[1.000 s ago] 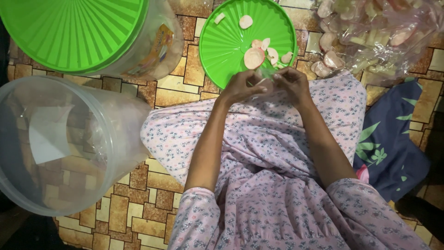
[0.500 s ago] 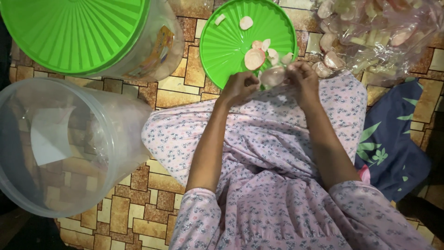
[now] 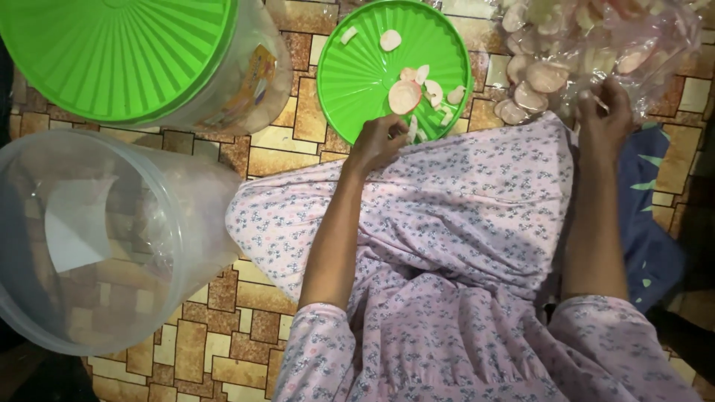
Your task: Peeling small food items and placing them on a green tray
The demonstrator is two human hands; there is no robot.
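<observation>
**Crackers on a green lid, hands apart**

Pale round crackers [image 3: 404, 96] lie near the lower edge of a green lid [image 3: 357, 67] on the patterned floor. The left hand [image 3: 378, 141] rests at that edge, fingers curled together, grip unclear. The right hand [image 3: 607, 119] pinches a clear bag of crackers [image 3: 588, 45] at the floor's top right corner

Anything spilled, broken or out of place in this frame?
Nothing looks spilled. The clear empty tub lies on its side on the floor, lid off. A green lid serves as a tray, holding a few cracker pieces, some apparently broken. The rest stay in the plastic bag.
</observation>
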